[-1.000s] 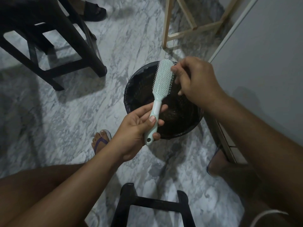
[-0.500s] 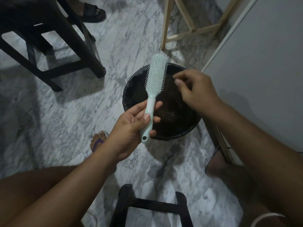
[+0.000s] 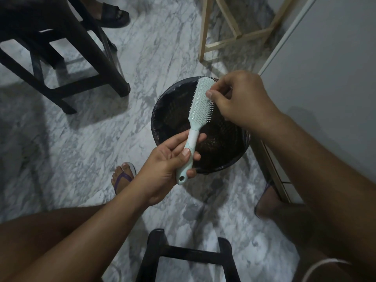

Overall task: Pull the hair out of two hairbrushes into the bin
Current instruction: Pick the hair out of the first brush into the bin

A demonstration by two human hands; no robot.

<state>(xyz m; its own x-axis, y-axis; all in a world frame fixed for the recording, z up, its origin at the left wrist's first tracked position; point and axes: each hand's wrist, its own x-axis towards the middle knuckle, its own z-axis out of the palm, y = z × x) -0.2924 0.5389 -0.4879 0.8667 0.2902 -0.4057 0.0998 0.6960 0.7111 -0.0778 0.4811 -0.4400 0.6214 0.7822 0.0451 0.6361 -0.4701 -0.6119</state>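
A pale mint hairbrush with white bristles is held over the round black bin, which is lined with a dark bag and holds brown hair. My left hand grips the brush by its handle, bristles facing up and right. My right hand is at the upper part of the brush head, thumb and fingertips pinched in among the bristles. Any hair between those fingers is too fine to see. Only one brush is in view.
A black chair stands at the upper left, a light wooden frame behind the bin, a white cabinet on the right. A black stool is between my knees. Another person's sandalled foot is at the top.
My right hand dropped away over the bin half a second ago and has now come back up to the brush head. The left hand shifted the brush slightly right.
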